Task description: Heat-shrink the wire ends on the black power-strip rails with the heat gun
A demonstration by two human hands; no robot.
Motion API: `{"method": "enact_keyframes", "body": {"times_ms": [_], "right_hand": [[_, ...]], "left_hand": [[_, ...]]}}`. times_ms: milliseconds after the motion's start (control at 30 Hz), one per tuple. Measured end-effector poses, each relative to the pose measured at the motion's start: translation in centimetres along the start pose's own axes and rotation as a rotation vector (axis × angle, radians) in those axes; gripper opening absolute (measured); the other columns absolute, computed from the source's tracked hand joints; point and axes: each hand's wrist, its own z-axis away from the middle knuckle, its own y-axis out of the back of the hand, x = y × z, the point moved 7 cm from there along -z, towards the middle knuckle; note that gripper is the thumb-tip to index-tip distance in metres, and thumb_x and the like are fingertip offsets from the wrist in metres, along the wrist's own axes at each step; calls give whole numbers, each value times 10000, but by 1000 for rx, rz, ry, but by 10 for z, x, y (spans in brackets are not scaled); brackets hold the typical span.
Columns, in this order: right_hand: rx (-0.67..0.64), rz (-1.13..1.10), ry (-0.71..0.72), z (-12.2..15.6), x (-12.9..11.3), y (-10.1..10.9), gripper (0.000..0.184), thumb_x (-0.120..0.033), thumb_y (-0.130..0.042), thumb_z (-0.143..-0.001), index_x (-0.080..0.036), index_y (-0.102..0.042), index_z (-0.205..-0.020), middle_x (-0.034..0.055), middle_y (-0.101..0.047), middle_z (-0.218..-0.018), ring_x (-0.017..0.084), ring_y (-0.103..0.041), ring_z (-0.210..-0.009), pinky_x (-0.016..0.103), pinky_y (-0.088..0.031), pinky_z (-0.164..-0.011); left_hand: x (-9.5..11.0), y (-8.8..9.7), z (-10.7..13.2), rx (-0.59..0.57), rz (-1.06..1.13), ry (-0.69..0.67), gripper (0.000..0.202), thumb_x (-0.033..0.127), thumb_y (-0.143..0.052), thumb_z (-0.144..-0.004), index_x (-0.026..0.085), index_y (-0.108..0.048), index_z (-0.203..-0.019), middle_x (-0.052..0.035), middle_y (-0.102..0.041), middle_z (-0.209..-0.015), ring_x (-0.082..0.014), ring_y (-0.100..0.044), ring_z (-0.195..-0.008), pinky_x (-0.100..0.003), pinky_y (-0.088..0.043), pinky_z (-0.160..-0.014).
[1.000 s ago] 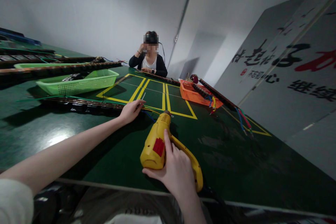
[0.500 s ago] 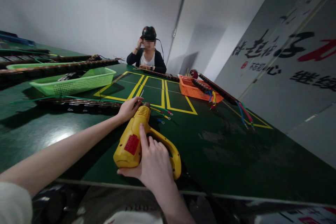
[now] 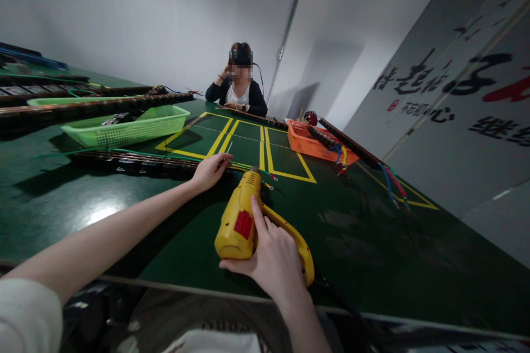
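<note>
My right hand [image 3: 271,256] grips the handle of a yellow electric screwdriver [image 3: 242,218] with a red label, its nose pointing away from me over the green table [image 3: 364,242]. Further out, my left hand [image 3: 209,171] rests with curled fingers at the near end of a long dark terminal strip [image 3: 132,162], pinching something thin I cannot make out. Short coloured wires [image 3: 268,179] lie just beyond the tool's tip.
A green basket [image 3: 124,129] stands at the left and an orange basket [image 3: 317,146] at the right, with more strips and wires [image 3: 389,182] beside them. Yellow tape lines [image 3: 265,154] mark the table's middle. Another person [image 3: 240,88] sits at the far end.
The screwdriver has swung back to the right, away from my left hand, after being close to it half a second ago. My left hand stays at the strip's end.
</note>
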Motion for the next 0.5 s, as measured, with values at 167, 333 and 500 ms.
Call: {"method": "enact_keyframes", "body": {"times_ms": [167, 333, 500], "right_hand": [[26, 58, -60, 4, 26, 6, 1177, -680, -689, -556, -175, -121, -1455, 101, -609, -1066, 287, -601, -872, 401, -460, -758], [46, 96, -74, 7, 36, 6, 1151, -706, -657, -575, -165, -138, -1448, 105, -613, -1054, 291, -606, -869, 389, -462, -740], [64, 102, -73, 8, 31, 6, 1149, -696, -664, -578, -157, -135, -1444, 108, -610, -1054, 291, -597, -893, 396, -460, -770]], "left_hand": [[0, -1, 0, -18, 14, -30, 301, 319, -367, -915, 201, -609, -1049, -43, -661, -1034, -195, -618, -938, -304, -479, -800], [2, 0, 0, -28, 9, -28, 306, 306, -359, -913, 204, -619, -1038, -42, -657, -1035, -195, -615, -936, -303, -479, -795], [3, 0, 0, -25, 6, -38, 325, 322, -345, -920, 205, -619, -1048, -46, -655, -1024, -199, -618, -921, -309, -482, -791]]}}
